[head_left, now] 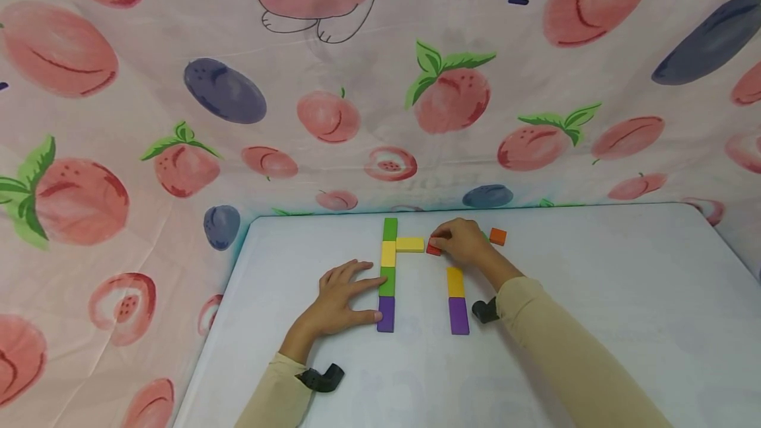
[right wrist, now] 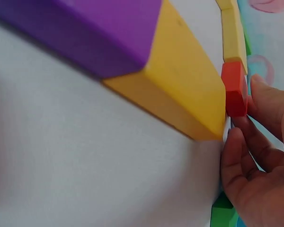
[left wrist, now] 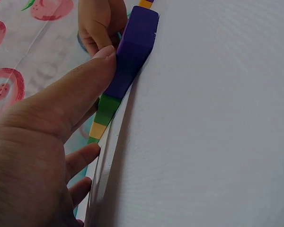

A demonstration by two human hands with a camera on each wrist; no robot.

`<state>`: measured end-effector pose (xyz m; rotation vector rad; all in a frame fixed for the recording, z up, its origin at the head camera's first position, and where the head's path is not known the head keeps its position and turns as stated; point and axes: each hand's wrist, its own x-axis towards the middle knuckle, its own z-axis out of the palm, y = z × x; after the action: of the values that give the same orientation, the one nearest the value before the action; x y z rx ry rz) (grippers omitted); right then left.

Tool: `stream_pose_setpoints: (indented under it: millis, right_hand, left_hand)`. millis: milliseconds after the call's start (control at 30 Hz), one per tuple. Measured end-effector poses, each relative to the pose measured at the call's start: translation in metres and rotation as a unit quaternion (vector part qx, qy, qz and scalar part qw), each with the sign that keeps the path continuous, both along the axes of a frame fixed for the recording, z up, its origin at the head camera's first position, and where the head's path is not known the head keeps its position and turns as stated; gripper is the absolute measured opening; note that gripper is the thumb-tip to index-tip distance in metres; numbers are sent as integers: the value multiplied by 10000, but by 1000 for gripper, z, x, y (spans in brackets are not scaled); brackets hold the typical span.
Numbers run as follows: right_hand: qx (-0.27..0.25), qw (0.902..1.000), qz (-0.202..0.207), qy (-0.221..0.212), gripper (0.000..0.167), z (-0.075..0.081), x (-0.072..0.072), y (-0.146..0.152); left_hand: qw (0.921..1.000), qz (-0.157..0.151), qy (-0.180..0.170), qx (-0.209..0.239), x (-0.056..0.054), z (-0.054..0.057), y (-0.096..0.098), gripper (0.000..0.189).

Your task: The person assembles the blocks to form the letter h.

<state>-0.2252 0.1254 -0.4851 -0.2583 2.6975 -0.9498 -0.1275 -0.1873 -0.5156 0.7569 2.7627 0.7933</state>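
Observation:
My right hand (head_left: 466, 242) pinches a small red block (head_left: 434, 249) between thumb and fingers. The block stands at the right end of a crosswise yellow block (head_left: 410, 245), very close to it in the right wrist view. That yellow block runs out from a column of green, yellow, green and purple blocks lying end to end. My left hand (head_left: 340, 299) is spread beside this column. Its thumb touches the purple block (head_left: 386, 314), and the index fingertip rests at the lower green block (head_left: 387, 281). The left wrist view shows the thumb against the purple block's side.
Right of the column, a golden yellow block (head_left: 455, 281) lies end to end with another purple block (head_left: 458, 316). An orange block (head_left: 498, 236) lies beyond my right hand, beside a mostly hidden green block (right wrist: 222, 212). The white table (head_left: 624, 316) meets a fruit-patterned cloth (head_left: 333, 170) behind.

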Motion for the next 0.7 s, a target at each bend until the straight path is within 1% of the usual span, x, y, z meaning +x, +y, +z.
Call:
stream_pose_setpoints:
  millis: [133,300,700]
  right_hand:
    - [-95,9999,28,-89,25,-2,-2,5]
    - [-201,9997,106,-115,23,-2,-2,8]
    - [-208,9997,143,26,24,-4,-1,7]
  left_hand:
    - [9999,13,-95,-40,0,1,0,67]
    - [10000,-2,-81,13,0,3,1,66]
    - [9999,-1,-118,5,0,2,1,67]
